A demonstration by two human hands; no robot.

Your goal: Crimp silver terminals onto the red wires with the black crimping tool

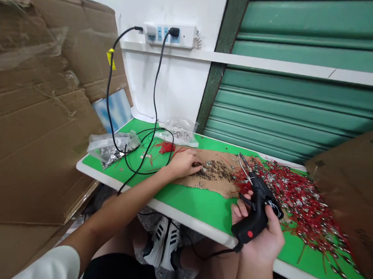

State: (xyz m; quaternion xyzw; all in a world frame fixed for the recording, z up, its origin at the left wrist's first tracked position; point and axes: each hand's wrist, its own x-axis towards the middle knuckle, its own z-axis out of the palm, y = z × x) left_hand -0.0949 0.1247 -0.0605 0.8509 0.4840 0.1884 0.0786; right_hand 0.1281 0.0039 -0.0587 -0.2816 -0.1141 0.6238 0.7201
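My right hand (259, 232) is wrapped round a black soldering gun (256, 202), whose metal tip (243, 162) points up and left over the board's right end. My left hand (185, 164) rests on a strip of brown cardboard (216, 192) with its fingers drawn together; what they hold, if anything, is too small to make out. Beside those fingertips the cardboard is covered with dark scorch marks (219, 171) and a few small shiny metal pieces (208, 163). To the right lies a large heap of red wires with silvery metal ends (299, 201).
Two plastic bags of small metal parts, one at left (113, 147) and one behind (180, 133), lie on the green tabletop (198, 203). A red wire bundle (167, 147) sits near black cables (158, 83) from a power strip (170, 35). Cardboard boxes (42, 118) flank the table.
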